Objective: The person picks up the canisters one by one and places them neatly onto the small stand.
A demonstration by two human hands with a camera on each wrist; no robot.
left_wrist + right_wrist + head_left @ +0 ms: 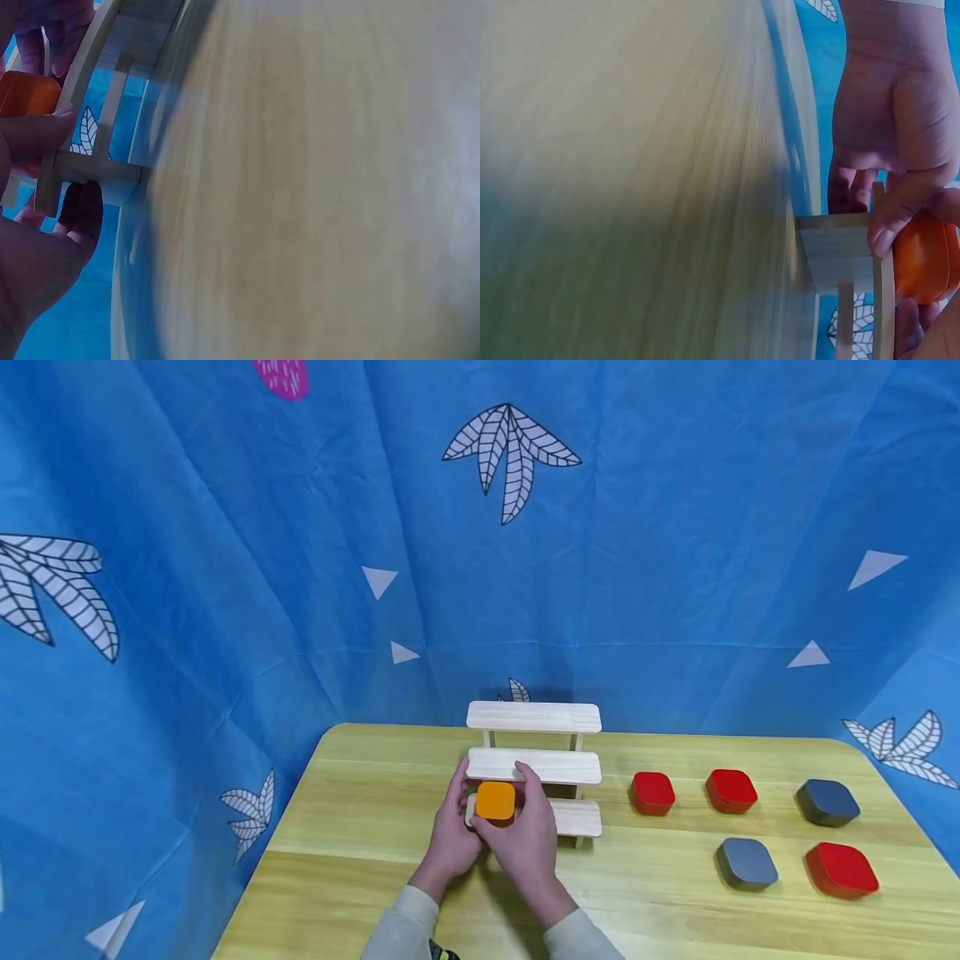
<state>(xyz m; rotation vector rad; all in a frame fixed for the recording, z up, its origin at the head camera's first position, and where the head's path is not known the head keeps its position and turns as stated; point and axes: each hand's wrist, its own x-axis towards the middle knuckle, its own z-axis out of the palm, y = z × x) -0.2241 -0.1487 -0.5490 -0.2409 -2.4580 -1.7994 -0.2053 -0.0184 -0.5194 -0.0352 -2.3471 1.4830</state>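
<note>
A small white wooden three-step stand (pixel 534 766) is at the back of the table. At the left end of its lowest step is an orange rounded-square block (pixel 496 800), which my right hand (pixel 528 843) holds with the thumb at its near side and the fingers beyond it. My left hand (pixel 453 843) grips the left end of the stand. In the left wrist view its fingers curl under the step, close to the orange block (pixel 30 94). The right wrist view shows the left thumb on the step's edge beside the block (pixel 922 259). The block's underside is hidden.
On the right of the wooden table (pixel 345 827) lie a red block (pixel 652 793), a second red block (pixel 731 791), a third red block (pixel 842 870), a dark grey-blue block (pixel 827 802) and a lighter one (pixel 747 864). A blue patterned cloth (pixel 637 568) hangs behind.
</note>
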